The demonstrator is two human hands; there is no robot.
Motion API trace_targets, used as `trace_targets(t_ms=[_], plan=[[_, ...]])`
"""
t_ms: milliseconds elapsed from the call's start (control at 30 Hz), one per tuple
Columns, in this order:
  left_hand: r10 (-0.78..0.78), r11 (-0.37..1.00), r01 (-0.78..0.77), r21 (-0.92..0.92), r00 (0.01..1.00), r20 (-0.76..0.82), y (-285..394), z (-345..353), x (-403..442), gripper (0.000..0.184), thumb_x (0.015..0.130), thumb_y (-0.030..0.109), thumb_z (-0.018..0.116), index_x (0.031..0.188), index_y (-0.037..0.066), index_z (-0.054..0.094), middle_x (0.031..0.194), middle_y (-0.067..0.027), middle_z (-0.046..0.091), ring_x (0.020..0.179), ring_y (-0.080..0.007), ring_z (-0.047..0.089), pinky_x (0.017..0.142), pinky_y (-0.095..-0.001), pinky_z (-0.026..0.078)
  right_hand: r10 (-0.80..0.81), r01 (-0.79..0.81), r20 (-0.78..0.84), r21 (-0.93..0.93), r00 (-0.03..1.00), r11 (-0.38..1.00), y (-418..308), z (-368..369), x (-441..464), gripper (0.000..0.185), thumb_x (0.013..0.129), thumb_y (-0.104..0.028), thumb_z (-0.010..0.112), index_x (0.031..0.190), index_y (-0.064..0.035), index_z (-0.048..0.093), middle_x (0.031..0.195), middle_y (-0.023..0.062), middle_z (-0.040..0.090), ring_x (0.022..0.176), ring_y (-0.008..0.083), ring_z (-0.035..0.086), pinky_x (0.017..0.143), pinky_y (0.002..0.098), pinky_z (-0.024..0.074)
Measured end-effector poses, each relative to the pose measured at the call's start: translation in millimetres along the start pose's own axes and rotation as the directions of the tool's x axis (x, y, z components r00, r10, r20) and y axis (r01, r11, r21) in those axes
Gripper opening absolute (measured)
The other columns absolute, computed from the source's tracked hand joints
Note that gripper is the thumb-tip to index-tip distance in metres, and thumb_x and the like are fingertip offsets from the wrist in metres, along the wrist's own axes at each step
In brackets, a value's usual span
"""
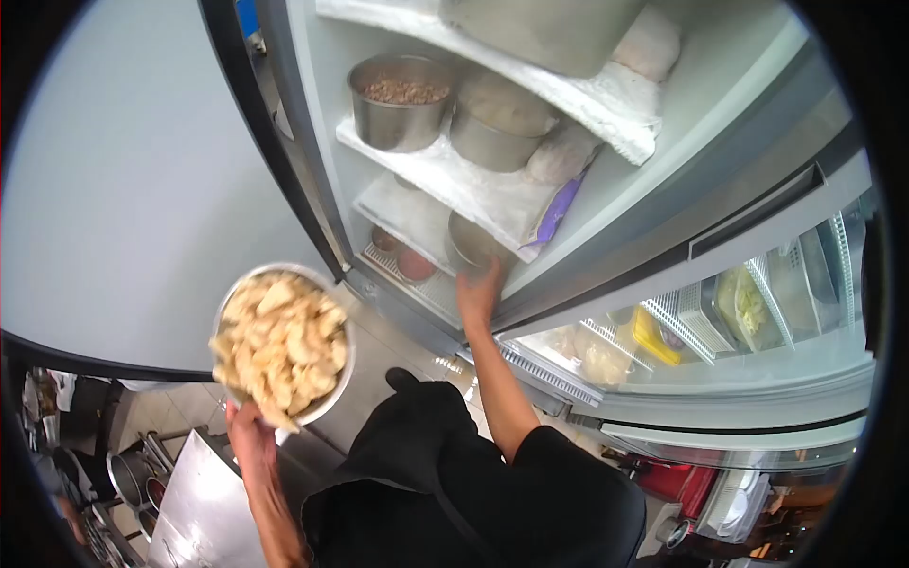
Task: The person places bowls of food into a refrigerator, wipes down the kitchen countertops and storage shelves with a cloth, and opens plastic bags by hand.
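Observation:
My left hand (251,431) holds a round metal bowl (349,364) heaped with pale yellow chunks (284,346) by its near edge, in front of the open freezer door. My right hand (479,289) reaches into the freezer and has its fingers on a metal container (466,243) at the lower shelf (407,216). Part of that container is hidden under the shelf above. On the middle shelf (426,175) stand a metal pot (398,123) of brown crumbly food and a second pot (492,142), with a purple package (556,210) at the shelf's right end.
The freezer door (114,189) stands open at the left. A glass-fronted fridge (757,360) with food trays is at the right. A steel counter (204,506) lies at the lower left, beside several pots. A large metal container (540,33) sits on the top shelf.

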State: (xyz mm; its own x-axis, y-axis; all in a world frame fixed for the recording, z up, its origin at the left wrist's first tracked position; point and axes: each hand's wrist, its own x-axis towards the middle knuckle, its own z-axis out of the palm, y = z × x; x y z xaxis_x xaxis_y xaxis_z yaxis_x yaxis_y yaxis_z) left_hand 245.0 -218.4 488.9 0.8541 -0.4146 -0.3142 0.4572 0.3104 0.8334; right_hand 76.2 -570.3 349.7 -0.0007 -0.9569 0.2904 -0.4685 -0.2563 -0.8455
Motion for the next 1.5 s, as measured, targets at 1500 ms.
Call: trace_targets(t_ms=[1500], plan=[[-0.219, 0.955, 0.295, -0.036, 0.617, -0.756, -292.0, -190.7, -53.3, 0.033, 0.082, 0.027, 0.063, 0.103, 0.004, 0.053, 0.08, -0.0052, 0.057, 0.066, -0.0127, 0.055, 0.056, -0.0285, 0.047, -0.214, 0.479, 0.716, 0.627, -0.664, 0.615, -57.7, 204.1, -184.1, 0.05, 0.076, -0.018, 0.07, 0.119, -0.0008, 0.051, 0.119, 0.0184, 0.055, 0.103, 0.0302, 0.057, 0.089, 0.0361, 0.0443]])
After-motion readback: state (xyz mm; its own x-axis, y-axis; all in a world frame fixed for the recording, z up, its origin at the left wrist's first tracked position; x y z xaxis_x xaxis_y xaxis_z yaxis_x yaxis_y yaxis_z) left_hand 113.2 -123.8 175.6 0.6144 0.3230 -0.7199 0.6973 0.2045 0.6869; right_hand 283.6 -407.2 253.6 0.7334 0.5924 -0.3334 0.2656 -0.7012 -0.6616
